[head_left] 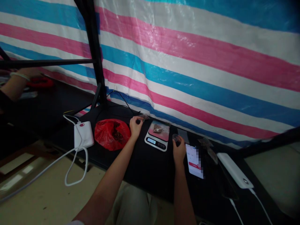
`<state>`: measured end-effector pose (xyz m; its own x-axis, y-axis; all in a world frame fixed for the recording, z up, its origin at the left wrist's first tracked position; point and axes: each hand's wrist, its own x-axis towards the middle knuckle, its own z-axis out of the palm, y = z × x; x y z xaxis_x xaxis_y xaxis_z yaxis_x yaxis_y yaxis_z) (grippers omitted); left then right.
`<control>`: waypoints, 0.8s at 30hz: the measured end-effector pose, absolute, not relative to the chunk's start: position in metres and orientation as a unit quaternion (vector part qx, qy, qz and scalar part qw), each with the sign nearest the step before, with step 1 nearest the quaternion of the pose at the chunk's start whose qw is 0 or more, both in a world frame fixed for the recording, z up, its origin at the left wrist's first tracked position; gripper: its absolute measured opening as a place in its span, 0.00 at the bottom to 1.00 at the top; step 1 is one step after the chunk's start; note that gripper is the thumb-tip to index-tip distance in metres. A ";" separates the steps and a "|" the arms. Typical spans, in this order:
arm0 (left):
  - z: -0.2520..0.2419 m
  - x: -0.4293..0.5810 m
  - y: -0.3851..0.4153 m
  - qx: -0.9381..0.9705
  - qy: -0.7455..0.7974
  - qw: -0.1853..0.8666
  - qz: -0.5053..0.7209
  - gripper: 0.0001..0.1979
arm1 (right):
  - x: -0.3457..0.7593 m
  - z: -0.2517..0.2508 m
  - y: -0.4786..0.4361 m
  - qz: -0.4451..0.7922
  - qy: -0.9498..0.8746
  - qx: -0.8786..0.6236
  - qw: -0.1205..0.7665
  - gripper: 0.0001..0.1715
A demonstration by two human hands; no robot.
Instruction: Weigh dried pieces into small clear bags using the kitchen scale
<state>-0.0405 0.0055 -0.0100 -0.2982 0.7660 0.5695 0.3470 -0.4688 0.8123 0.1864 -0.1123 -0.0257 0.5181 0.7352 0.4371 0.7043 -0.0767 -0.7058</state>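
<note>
My left hand (135, 127) is closed in a pinch at the near edge of a small clear plastic bag (144, 117) with something brownish in it, beyond the scale. A digital scale (161, 146) with a lit display lies between my hands. On its pan rests a small clear bag of brown bits (157, 128). To the right of the scale, my right hand (179, 149) has its fingers curled round a small clear plastic piece (176, 137); whether it is a scoop or a cup I cannot tell. Left of my left hand sits an open red plastic bag (106, 134) with dark brown bits inside.
A lit phone (195, 161) lies right of my right hand, near a flat clear bag (183, 135). White power banks (83, 135) with cables stand at both ends. A black metal frame (93, 47) rises at left; another person's arm (17, 82) is beyond it.
</note>
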 end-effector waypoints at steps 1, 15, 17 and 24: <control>-0.012 -0.043 0.005 0.564 0.502 0.144 0.639 0.04 | 0.185 -0.026 -0.112 0.013 -0.502 -0.740 0.448 0.27; -0.018 -0.024 0.006 0.623 0.476 0.130 0.606 0.06 | 0.176 -0.022 -0.114 -0.030 -0.530 -0.768 0.358 0.29; -0.018 -0.023 0.005 0.628 0.471 0.134 0.605 0.06 | 0.175 -0.020 -0.114 -0.047 -0.536 -0.754 0.377 0.27; -0.020 -0.016 0.003 0.648 0.452 0.138 0.598 0.05 | 0.169 -0.015 -0.115 -0.072 -0.551 -0.735 0.388 0.24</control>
<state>-0.0164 0.0033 -0.0200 -0.1228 0.7495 0.6505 0.4204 -0.5544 0.7182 0.1695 -0.1152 -0.0149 0.3816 0.7551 0.5330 0.8665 -0.0914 -0.4908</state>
